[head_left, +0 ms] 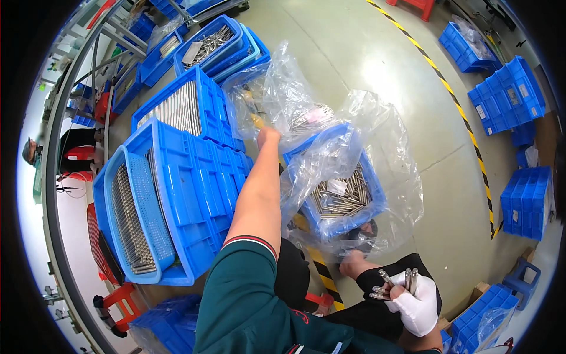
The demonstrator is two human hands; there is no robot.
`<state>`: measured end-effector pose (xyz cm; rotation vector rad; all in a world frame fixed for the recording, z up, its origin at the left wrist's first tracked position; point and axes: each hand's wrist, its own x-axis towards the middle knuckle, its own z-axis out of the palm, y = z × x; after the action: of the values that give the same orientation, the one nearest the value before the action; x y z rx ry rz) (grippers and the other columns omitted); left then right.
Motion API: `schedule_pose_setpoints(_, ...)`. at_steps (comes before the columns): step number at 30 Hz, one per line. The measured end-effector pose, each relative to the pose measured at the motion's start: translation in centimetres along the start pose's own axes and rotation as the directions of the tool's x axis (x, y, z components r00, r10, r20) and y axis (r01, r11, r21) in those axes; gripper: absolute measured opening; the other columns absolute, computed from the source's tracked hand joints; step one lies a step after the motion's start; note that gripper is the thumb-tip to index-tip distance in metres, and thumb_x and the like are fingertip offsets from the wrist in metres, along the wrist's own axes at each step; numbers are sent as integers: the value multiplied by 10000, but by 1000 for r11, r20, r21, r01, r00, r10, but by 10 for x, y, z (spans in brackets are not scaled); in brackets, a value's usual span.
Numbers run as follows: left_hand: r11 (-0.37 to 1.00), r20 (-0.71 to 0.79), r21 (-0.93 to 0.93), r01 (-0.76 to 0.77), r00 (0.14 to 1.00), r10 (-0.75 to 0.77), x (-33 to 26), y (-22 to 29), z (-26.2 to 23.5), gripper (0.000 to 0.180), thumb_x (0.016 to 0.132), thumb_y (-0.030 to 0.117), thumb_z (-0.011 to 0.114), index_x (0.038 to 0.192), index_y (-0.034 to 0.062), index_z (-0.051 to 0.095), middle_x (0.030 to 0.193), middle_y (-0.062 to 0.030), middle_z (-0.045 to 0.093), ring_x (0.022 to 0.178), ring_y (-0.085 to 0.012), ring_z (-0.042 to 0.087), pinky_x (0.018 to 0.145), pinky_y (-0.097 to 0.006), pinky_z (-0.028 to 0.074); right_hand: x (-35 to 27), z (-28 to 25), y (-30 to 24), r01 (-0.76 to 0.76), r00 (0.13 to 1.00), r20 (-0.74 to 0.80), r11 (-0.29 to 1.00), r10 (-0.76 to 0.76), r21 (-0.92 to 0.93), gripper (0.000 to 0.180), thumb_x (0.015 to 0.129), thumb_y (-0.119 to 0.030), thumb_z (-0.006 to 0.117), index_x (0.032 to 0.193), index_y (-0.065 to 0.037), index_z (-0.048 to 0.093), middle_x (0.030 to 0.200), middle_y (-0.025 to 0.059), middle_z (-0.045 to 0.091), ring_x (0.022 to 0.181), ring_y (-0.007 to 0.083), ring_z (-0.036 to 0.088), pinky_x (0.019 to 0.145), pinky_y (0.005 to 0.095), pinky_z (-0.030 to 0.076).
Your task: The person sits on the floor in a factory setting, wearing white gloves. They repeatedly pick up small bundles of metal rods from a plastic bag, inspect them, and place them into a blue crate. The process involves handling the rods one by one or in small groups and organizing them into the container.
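White-gloved right hand (417, 307); silver-grey slender metal rods (413, 282); dark green short fabric sleeve (236, 286), whose cuff bears red and white bands; blue rectangular plastic crate (376, 187); pale blue oval perforated plastic basket (148, 215); clear crumpled plastic bag (398, 150); flat floor tape (469, 133) shows diagonal black-and-yellow stripes

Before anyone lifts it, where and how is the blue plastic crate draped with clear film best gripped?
Probably by the rims of the blue plastic crate on its left and right sides, from above, minding the clear plastic film draped around it: its walls rise above the metal rods inside.
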<state>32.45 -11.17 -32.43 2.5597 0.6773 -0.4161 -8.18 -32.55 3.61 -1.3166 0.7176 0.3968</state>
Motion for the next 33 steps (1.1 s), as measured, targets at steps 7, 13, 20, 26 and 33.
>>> schedule_pose_setpoints(7,937,57,-344,58,998,-41,8,8,-7,237,790,160,562,956,13,647,916,-197,611,891,-324,612,725,-410,520,-6,12,-5,35,999,-4,999,-36,-14,129,854,-106,569,812,13,597,606,-7,512,545,59,439,499,221,344)
schedule_pose_setpoints(13,386,455,-829,404,889,46,-19,15,-74,91,840,-21,459,870,-11,545,678,-134,532,591,-238,557,539,-379,528,-9,33,-6,216,965,162,976,-208,-33,147,901,-143,562,836,-12,580,640,-33,478,587,42,401,522,222,341)
schedule_pose_setpoints(20,154,503,-858,490,742,443,-198,37,-206,193,907,-60,399,1090,-47,457,991,-201,604,831,-259,640,722,-343,584,-11,63,-12,286,893,328,952,-307,110,165,917,-201,554,827,-62,560,611,-41,457,527,29,391,485,209,316)
schedule_pose_setpoints(26,121,377,-908,401,659,651,-318,-35,-279,213,905,-7,498,1117,-13,516,1113,-179,598,901,-240,634,762,-318,561,-4,91,-1,293,854,407,946,-324,138,231,925,-258,548,816,-55,554,588,-54,443,497,32,380,454,223,320)
schedule_pose_setpoints(33,48,399,-825,563,521,754,-359,-106,-284,243,880,49,567,1124,41,570,1074,-108,636,968,-238,606,828,-342,495,6,112,15,412,855,402,900,-328,-142,417,915,-381,539,747,-4,604,556,17,476,525,101,454,498,282,377)
